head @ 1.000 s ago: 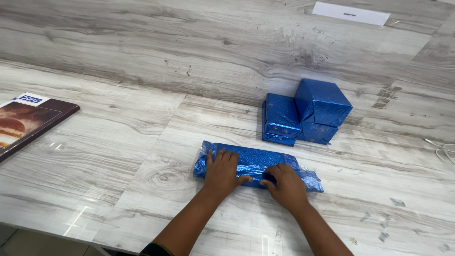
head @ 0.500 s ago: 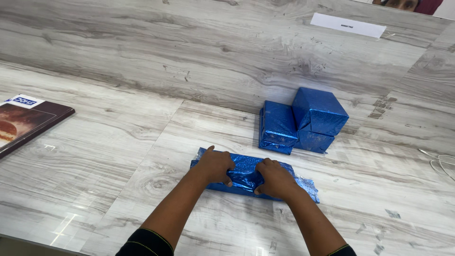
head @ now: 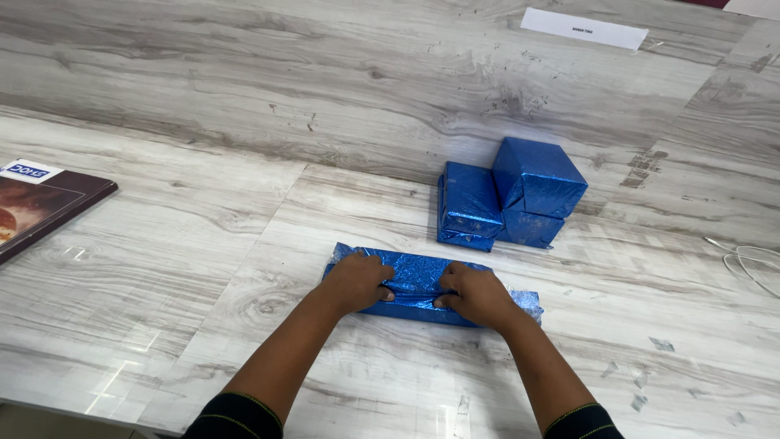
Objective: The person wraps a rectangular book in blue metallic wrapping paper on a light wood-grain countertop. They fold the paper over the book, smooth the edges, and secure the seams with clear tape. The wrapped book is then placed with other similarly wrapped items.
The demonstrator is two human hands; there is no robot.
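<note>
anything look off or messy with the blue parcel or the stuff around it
Nothing is spilled or broken. The blue foil parcel under the left hand and right hand looks crumpled, loose foil sticking out at its right end. The wrapped boxes are stacked unevenly.

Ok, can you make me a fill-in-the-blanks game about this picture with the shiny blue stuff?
1. Both hands, the left hand and the right hand, press on a parcel wrapped in shiny ____ paper.
2. Behind it sit the wrapped boxes, ____ in all.
3. A dark book lies at the ____ edge of the view.
4. The white paper strip lies on the table at the ____ of the view.

Missing words: blue; three; left; top
</note>
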